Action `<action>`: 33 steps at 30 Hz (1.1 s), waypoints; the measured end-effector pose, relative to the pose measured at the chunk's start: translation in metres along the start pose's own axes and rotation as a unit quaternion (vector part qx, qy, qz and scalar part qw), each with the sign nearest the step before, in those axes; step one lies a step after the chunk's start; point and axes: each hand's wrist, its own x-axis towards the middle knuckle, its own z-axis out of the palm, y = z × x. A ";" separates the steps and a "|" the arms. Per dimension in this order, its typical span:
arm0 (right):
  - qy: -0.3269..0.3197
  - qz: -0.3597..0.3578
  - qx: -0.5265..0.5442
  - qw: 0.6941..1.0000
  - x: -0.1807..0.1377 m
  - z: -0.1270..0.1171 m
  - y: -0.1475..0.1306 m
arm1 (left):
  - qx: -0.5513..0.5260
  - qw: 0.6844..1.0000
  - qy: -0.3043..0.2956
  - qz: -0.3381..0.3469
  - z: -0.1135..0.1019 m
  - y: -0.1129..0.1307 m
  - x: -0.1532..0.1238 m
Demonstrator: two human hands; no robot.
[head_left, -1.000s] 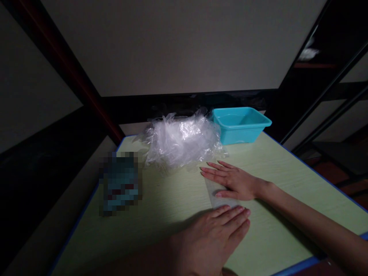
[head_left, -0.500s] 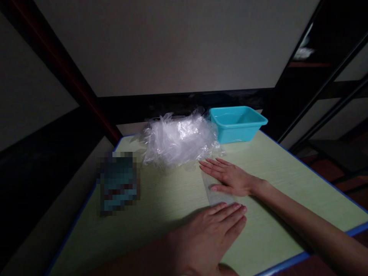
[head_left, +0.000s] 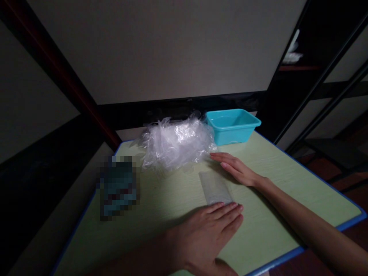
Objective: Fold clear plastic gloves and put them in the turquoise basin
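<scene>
A small flat folded piece of clear plastic (head_left: 215, 188) lies on the pale green table (head_left: 276, 180). My left hand (head_left: 211, 230) rests flat, fingers together and stretched out, its fingertips at the near end of that piece. My right hand (head_left: 236, 168) hovers just beyond the piece's far right corner, fingers extended toward a heap of crumpled clear plastic bags (head_left: 175, 142). Neither hand holds anything.
A turquoise plastic tub (head_left: 232, 124) stands at the table's far edge, right of the heap. A blurred dark object (head_left: 118, 187) sits at the left side of the table. Dark metal frame bars rise at left and right. The table has a blue rim.
My right hand lifted off the folded plastic piece and moved back toward the heap, leaving the piece uncovered. My left hand stayed at the piece's near end.
</scene>
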 end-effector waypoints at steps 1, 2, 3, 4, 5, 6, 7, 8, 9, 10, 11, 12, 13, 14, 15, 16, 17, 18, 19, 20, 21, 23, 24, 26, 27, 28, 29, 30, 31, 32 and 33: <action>0.009 0.005 -0.006 1.000 -0.001 -0.001 0.002 | -0.006 1.000 -0.003 0.002 -0.002 -0.001 0.000; 0.017 0.007 -0.012 1.000 -0.001 -0.002 0.003 | -0.011 1.000 -0.005 0.005 -0.004 -0.002 0.000; 0.023 0.007 -0.015 1.000 -0.001 -0.003 0.004 | -0.016 1.000 -0.008 0.010 -0.005 -0.004 0.000; 0.027 0.005 -0.017 0.999 -0.002 -0.004 0.005 | -0.020 1.000 -0.010 0.016 -0.006 -0.006 0.000; 0.029 0.001 -0.019 0.999 -0.002 -0.004 0.006 | -0.023 0.999 -0.011 0.020 -0.007 -0.008 0.000; 0.030 -0.003 -0.020 0.999 -0.001 -0.004 0.006 | -0.025 0.999 -0.011 0.025 -0.008 -0.010 0.000; 0.029 -0.008 -0.021 0.999 -0.001 -0.004 0.006 | -0.027 0.999 -0.012 0.029 -0.008 -0.012 0.000; 0.024 -0.012 -0.023 0.999 -0.001 -0.004 0.006 | -0.030 0.999 -0.012 0.031 -0.008 -0.014 -0.001; 0.017 -0.016 -0.028 0.999 -0.001 -0.003 0.006 | -0.032 0.999 -0.012 0.032 -0.008 -0.015 -0.001; 0.007 -0.019 -0.036 0.999 -0.001 -0.003 0.006 | -0.034 0.999 -0.011 0.032 -0.008 -0.016 -0.001; -0.002 -0.022 -0.047 0.999 -0.001 -0.003 0.006 | -0.036 0.999 -0.011 0.033 -0.008 -0.016 -0.001; -0.011 -0.025 -0.062 0.998 -0.001 -0.002 0.007 | -0.038 0.999 -0.010 0.033 -0.007 -0.017 -0.001; -0.017 -0.026 -0.080 0.996 -0.001 -0.002 0.008 | -0.038 0.999 -0.009 0.032 -0.007 -0.017 -0.001; -0.022 -0.025 -0.099 0.995 -0.001 -0.002 0.010 | -0.037 0.999 -0.008 0.032 -0.007 -0.017 -0.001; -0.026 -0.022 -0.118 0.992 -0.002 -0.002 0.011 | -0.035 0.999 -0.007 0.033 -0.007 -0.016 -0.001; -0.029 -0.017 -0.135 0.990 -0.002 -0.001 0.013 | -0.033 0.999 -0.006 0.034 -0.007 -0.016 -0.001; -0.032 -0.009 -0.150 0.988 -0.003 -0.001 0.014 | -0.031 0.999 -0.004 0.035 -0.007 -0.016 -0.001; -0.033 0.002 -0.163 0.986 -0.003 -0.001 0.015 | -0.029 0.999 -0.002 0.036 -0.007 -0.016 -0.001; -0.033 0.014 -0.173 0.984 -0.003 -0.001 0.016 | -0.028 0.999 0.000 0.036 -0.007 -0.016 -0.001; -0.030 0.027 -0.180 0.983 -0.003 -0.001 0.016 | -0.029 0.999 0.002 0.035 -0.007 -0.016 -0.001; -0.027 0.039 -0.186 0.981 -0.003 -0.001 0.016 | -0.031 0.999 0.003 0.034 -0.008 -0.016 -0.001; -0.022 0.060 -0.194 0.979 -0.003 -0.001 0.016 | -0.036 0.999 0.000 0.033 -0.008 -0.015 -0.001; -0.020 0.068 -0.196 0.978 -0.003 -0.001 0.016 | -0.039 0.999 -0.002 0.033 -0.008 -0.015 -0.001; -0.018 0.080 -0.201 0.976 -0.003 0.000 0.016 | -0.044 0.999 -0.006 0.031 -0.008 -0.015 -0.001; -0.018 0.085 -0.203 0.975 -0.003 0.000 0.017 | -0.047 0.998 -0.006 0.029 -0.008 -0.015 -0.001; -0.018 0.089 -0.205 0.974 -0.003 0.000 0.017 | -0.049 0.998 -0.007 0.027 -0.008 -0.015 -0.001; -0.019 0.092 -0.207 0.974 -0.003 0.001 0.017 | -0.050 0.998 -0.007 0.026 -0.008 -0.014 -0.001; -0.019 0.094 -0.209 0.973 -0.003 0.001 0.017 | -0.052 0.998 -0.008 0.026 -0.009 -0.014 -0.001; -0.020 0.096 -0.211 0.973 -0.003 0.001 0.018 | -0.054 0.998 -0.008 0.026 -0.009 -0.014 -0.001; -0.020 0.097 -0.212 0.972 -0.004 0.001 0.018 | -0.055 0.998 -0.008 0.027 -0.009 -0.014 -0.001; -0.020 0.097 -0.214 0.972 -0.004 0.001 0.018 | -0.057 0.998 -0.007 0.027 -0.009 -0.014 -0.001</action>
